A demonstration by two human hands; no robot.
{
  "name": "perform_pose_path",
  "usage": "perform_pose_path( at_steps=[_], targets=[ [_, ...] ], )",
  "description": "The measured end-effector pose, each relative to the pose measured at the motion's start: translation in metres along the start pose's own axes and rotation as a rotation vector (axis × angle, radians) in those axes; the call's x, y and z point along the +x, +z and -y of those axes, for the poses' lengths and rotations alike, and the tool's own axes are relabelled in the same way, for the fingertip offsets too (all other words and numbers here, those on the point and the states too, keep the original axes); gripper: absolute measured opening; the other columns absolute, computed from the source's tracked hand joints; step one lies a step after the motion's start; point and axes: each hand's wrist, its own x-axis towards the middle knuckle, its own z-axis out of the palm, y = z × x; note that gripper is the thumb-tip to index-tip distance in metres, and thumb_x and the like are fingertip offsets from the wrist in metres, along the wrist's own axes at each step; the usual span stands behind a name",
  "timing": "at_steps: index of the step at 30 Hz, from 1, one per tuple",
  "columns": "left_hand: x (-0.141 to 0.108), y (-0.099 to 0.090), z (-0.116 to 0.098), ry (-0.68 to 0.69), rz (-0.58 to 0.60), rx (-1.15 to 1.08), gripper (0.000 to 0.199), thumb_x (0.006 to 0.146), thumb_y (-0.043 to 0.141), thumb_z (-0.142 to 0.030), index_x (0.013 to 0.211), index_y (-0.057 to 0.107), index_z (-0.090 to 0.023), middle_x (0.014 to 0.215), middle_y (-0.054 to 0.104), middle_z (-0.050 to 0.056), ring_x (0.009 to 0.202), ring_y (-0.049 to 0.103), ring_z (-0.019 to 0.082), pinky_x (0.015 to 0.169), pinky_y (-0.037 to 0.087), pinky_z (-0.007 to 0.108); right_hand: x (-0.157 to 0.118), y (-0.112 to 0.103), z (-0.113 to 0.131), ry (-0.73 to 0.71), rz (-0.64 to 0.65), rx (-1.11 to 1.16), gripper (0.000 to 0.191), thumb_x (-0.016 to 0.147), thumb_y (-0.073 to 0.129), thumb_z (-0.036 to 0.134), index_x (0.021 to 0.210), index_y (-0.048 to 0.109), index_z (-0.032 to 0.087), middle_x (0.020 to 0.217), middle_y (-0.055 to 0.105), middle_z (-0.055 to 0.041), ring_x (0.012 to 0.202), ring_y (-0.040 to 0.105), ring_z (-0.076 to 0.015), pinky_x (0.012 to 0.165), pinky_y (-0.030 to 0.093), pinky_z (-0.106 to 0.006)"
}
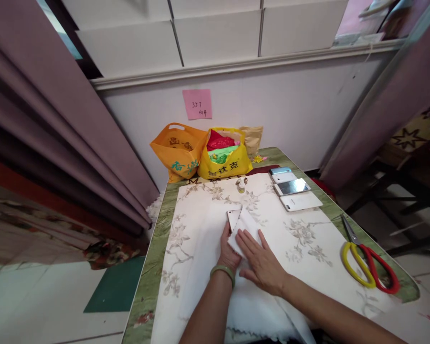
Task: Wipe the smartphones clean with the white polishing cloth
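Near the middle of the table, my left hand (228,246) is closed around the lower part of a white phone (233,218), and its upper corner shows above my fingers. A white cloth (249,222) with a serrated edge lies over the rest of the phone, hiding most of it. My right hand (260,258) rests flat on this cloth, fingers stretched out and thumb apart. More white fabric hangs below my wrists toward the table's near edge.
To the right are several phones (296,202) and scissors (370,267) with yellow and red handles. An orange bag (179,148), a yellow bag (229,162) holding coloured items and a beige pouch (253,138) stand at the back. A small bottle (241,186) sits on the floral cover (301,234).
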Motion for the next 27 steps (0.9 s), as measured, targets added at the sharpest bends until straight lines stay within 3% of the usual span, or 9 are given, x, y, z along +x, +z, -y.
perform_pose_path(
  at_steps=[4,7,12,15,19,24,27],
  targets=[
    [0.001,-0.006,0.000,0.020,-0.029,0.012,0.032,0.084,0.057,-0.039,0.102,0.069,-0.015,0.095,0.073,0.009,0.105,0.064,0.023,0.099,0.046,0.033,0.019,-0.007,-0.004,-0.072,0.025,0.035,0.067,0.097,0.036,0.045,0.152,0.004,0.025,0.157,0.018,-0.0043,0.144,0.018,-0.0254,0.116,0.003,-0.054],
    [0.005,-0.005,0.001,0.025,-0.038,0.020,0.028,0.085,0.053,-0.034,0.099,0.069,-0.015,0.083,0.073,0.008,0.096,0.067,0.022,0.094,0.050,0.034,0.050,-0.011,-0.014,0.038,0.008,0.047,0.056,0.100,0.028,0.037,0.152,0.008,0.029,0.157,0.018,-0.0007,0.144,0.019,-0.0228,0.116,0.007,-0.054],
    [0.009,0.004,0.005,-0.001,0.097,0.026,0.042,0.086,0.052,-0.040,0.118,0.062,-0.014,0.107,0.070,0.010,0.109,0.062,0.023,0.098,0.048,0.037,0.082,-0.017,-0.021,0.195,-0.049,0.035,0.051,0.100,0.026,0.038,0.150,0.019,0.032,0.157,0.019,0.0005,0.145,0.014,-0.0237,0.114,0.008,-0.057],
    [0.010,0.004,0.008,0.016,0.063,0.030,0.043,0.087,0.051,-0.038,0.120,0.061,-0.014,0.112,0.069,0.011,0.115,0.059,0.024,0.101,0.045,0.038,0.075,-0.016,-0.016,0.205,-0.066,0.019,0.049,0.100,0.028,0.038,0.149,0.024,0.035,0.157,0.019,0.0007,0.145,0.015,-0.0243,0.114,0.009,-0.056],
    [0.009,-0.002,0.009,0.051,-0.009,0.036,0.041,0.089,0.048,-0.039,0.120,0.062,-0.016,0.115,0.068,0.011,0.119,0.056,0.025,0.106,0.041,0.039,0.041,-0.010,-0.004,0.140,-0.054,-0.005,0.050,0.100,0.030,0.034,0.149,0.023,0.035,0.156,0.022,0.0012,0.143,0.022,-0.0236,0.114,0.007,-0.055],
    [0.001,-0.003,0.004,-0.072,0.057,0.066,0.065,0.086,0.042,-0.064,0.121,0.062,-0.013,0.120,0.065,0.014,0.125,0.051,0.028,0.111,0.033,0.042,0.000,-0.004,0.008,0.047,-0.080,-0.076,0.053,0.100,0.031,0.033,0.150,0.015,0.034,0.155,0.025,0.0018,0.142,0.024,-0.0222,0.115,-0.006,-0.054],
    [-0.002,0.001,0.004,-0.110,0.064,0.092,0.077,0.081,0.041,-0.073,0.124,0.060,-0.013,0.125,0.063,0.014,0.127,0.050,0.030,0.113,0.030,0.044,0.004,-0.003,0.005,0.062,-0.076,-0.094,0.056,0.099,0.032,0.037,0.151,0.011,0.032,0.155,0.024,0.0009,0.142,0.024,-0.0235,0.114,-0.009,-0.055]
  ],
)
